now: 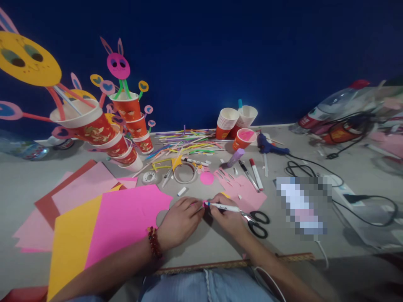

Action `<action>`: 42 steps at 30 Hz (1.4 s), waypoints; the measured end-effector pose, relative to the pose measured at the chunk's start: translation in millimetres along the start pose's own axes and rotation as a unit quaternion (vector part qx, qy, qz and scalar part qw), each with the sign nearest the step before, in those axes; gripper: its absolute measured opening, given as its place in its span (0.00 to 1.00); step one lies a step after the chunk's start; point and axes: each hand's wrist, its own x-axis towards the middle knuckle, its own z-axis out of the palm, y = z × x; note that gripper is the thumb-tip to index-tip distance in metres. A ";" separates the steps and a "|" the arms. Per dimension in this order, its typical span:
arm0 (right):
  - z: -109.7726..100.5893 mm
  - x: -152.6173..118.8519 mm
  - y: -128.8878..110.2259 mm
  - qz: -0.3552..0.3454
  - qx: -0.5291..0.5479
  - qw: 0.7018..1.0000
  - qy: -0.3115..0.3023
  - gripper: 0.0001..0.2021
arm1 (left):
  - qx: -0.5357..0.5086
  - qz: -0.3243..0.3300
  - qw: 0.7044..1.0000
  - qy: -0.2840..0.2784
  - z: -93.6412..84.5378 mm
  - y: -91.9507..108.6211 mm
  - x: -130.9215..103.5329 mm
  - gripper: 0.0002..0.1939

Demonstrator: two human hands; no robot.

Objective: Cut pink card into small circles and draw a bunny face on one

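Note:
My right hand point(228, 217) grips a white acrylic marker point(227, 207) with a blue tip pointing left. The tip meets a small bright pink paper piece point(204, 203), pinched in the fingers of my left hand point(180, 220); most of that piece is hidden. Just beyond my left hand lies a white marker cap point(181, 191). Black-handled scissors point(252, 219) rest beside my right hand, their blades partly under it. A light pink sheet with cut-outs point(248, 197) and a pink paper circle point(207, 178) lie past my hands.
Coloured paper sheets point(126, 222) spread at left, below stacked cups with paper bunny faces point(118, 66). Coloured sticks point(192, 144), a tape roll point(185, 173) and paper cups point(227, 121) stand or lie behind. A blue glue gun point(271, 145) trails its cable towards a power strip point(349, 201).

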 end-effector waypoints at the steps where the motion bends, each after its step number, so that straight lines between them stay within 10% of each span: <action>1: -0.2 0.1 -0.5 0.000 -0.001 1.000 0.000 0.08 | 0.000 0.001 1.000 0.000 0.2 -0.1 0.0 0.13; 42: -0.6 -1.6 -1.1 0.024 0.008 0.999 0.039 0.08 | 0.015 0.000 1.000 -0.006 1.4 -0.9 -1.3 0.13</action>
